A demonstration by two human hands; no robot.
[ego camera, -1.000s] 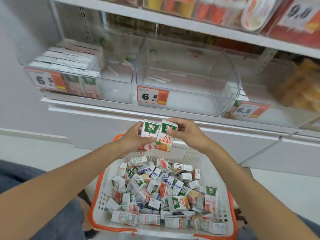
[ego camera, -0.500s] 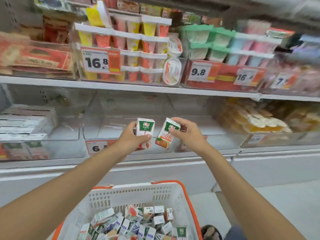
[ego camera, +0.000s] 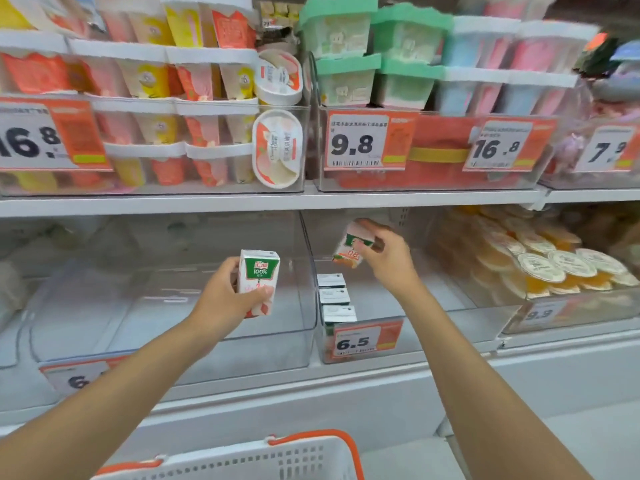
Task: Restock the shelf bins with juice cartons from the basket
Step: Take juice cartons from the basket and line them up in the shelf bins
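Mid-frame, our left hand (ego camera: 221,303), fingers clamped, holds an upright carton (ego camera: 259,268) at the centre bin (ego camera: 259,351); rightward, our right hand (ego camera: 389,261) pinches a tilted carton (ego camera: 349,247) over the right bin (ego camera: 467,323).

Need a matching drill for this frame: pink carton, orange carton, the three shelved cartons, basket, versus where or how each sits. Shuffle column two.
Things:
1 pink carton
2 orange carton
3 three shelved cartons
4 basket

States:
A at the view's bottom edge
B tilted, in the right hand
C upright, in the left hand
D in a row in the 6.5 bin

Pairs: 1-C, 2-B, 3-D, 4-A
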